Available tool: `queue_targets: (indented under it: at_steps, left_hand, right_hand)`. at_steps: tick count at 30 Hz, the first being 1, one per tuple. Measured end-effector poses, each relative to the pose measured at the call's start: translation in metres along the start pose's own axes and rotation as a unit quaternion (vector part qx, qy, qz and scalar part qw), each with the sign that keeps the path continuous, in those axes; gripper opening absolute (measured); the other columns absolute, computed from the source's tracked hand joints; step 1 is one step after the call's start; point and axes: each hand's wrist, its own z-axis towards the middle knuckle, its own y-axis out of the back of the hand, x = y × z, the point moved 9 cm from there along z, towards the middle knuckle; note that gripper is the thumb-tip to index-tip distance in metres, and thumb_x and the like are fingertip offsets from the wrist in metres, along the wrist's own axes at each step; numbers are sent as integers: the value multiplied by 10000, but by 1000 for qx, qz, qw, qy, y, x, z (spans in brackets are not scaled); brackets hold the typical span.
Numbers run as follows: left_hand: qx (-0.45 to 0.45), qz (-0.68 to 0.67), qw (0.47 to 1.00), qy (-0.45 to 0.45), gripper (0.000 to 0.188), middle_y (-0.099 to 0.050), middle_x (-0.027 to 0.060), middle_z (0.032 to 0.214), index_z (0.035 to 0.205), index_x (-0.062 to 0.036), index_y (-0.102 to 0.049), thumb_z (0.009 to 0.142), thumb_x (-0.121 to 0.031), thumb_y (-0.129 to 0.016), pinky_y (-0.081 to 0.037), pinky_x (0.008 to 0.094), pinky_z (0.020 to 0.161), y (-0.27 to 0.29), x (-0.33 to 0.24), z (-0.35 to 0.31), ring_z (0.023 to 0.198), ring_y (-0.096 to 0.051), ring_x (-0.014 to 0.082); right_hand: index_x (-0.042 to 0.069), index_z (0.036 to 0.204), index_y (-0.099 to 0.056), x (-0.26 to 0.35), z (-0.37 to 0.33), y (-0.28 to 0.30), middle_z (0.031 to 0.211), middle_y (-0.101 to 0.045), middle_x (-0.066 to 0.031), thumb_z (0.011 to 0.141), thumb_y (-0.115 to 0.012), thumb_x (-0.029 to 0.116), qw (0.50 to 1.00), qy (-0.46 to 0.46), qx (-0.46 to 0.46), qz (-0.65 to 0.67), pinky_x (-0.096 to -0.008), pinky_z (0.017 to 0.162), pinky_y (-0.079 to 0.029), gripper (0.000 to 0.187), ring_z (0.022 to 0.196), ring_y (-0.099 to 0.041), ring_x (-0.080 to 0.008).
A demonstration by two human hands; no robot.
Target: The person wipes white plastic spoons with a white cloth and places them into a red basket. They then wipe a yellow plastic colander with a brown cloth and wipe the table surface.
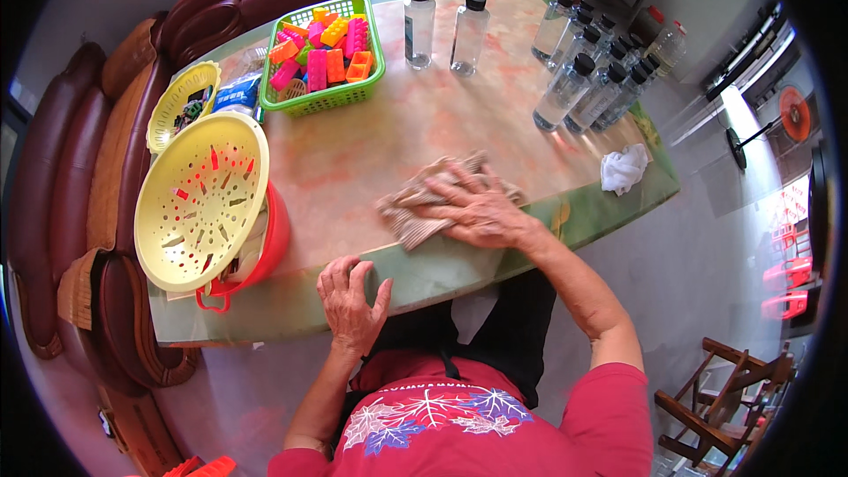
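My right hand [481, 212] lies flat with fingers spread on a crumpled striped cloth [413, 214], pressing it to the marbled tabletop [344, 155] near its front edge. Blur softens the hand and cloth. My left hand [350, 300] rests at the near edge of the table, fingers slightly bent and apart, with nothing in it. Left of that hand stands a red basin [276, 234] with a handle. A yellow colander [199, 203] leans tilted over the basin and hides most of what is inside.
A green basket [322, 104] of colourful toy blocks stands at the far left, beside a yellow basket [159, 119] and a blue packet [237, 94]. Two clear bottles [420, 31] stand far centre; several more bottles [565, 93] cluster right, near a crumpled white cloth [624, 168].
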Motion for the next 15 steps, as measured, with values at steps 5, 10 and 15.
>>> queue_targets:
  at_steps: [5,10,15]
  left_hand:
    - [-33,-20,999,-21,440,-538,116,1101,1085,-67,-545,717,-218,-733,-355,451,943,3,0,-2,1081,-481,320]
    - [-44,-58,996,-42,462,-551,129,1095,1098,-54,-539,704,-200,-732,-369,452,939,10,-2,-3,1062,-498,334]
    - [-58,-91,993,-57,506,-542,154,1119,1137,-31,-515,713,-207,-727,-367,460,951,14,-3,-3,1061,-499,344]
  right_hand:
    - [413,1353,-443,-33,-52,-3,1525,-252,-20,879,-496,467,994,-94,-34,39,-684,1038,-76,481,1418,-97,-344]
    - [411,1334,-474,17,-65,2,1538,-146,-141,793,-563,557,990,-122,-60,44,-721,1009,-75,567,1398,-46,-443]
    - [416,1336,-464,83,-46,-2,1523,-142,-180,803,-542,602,987,-105,-105,57,-740,993,-66,570,1381,-64,-479]
